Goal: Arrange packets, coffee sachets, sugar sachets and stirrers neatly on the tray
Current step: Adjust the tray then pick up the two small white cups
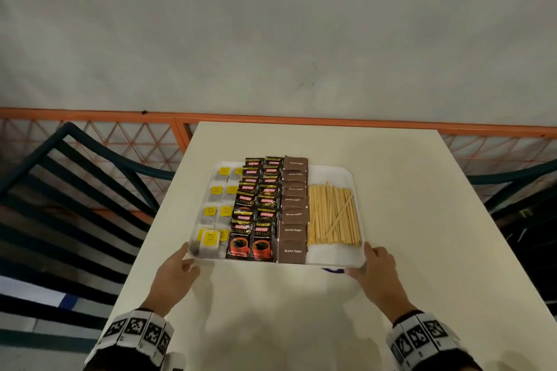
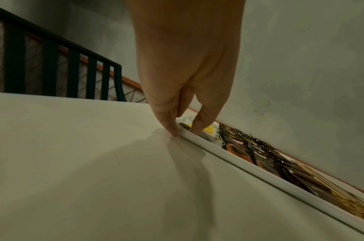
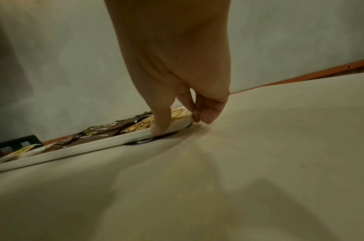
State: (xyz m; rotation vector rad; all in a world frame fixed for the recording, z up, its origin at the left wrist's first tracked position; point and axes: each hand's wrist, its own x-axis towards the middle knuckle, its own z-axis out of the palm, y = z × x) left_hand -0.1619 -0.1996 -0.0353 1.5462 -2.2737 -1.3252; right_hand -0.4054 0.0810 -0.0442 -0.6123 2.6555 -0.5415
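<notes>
A white tray (image 1: 331, 253) lies on the table. From left to right it holds tea bags with yellow tags (image 1: 217, 211), two columns of black coffee sachets (image 1: 256, 208), a column of brown sugar sachets (image 1: 294, 214) and a bundle of wooden stirrers (image 1: 333, 214). My left hand (image 1: 188, 256) pinches the tray's near-left corner, thumb on the rim (image 2: 239, 163) and a finger outside it (image 2: 186, 132). My right hand (image 1: 366, 259) grips the near-right corner. There the thumb presses the rim (image 3: 94, 145) and the fingers curl round the edge (image 3: 181, 125).
The cream table (image 1: 301, 325) has bare surface in front of and beside the tray. Dark slatted chairs stand at the left (image 1: 75, 190) and right (image 1: 518, 190). An orange mesh railing (image 1: 301, 119) runs behind. A dark blue mark (image 1: 333, 270) shows under the tray's near edge.
</notes>
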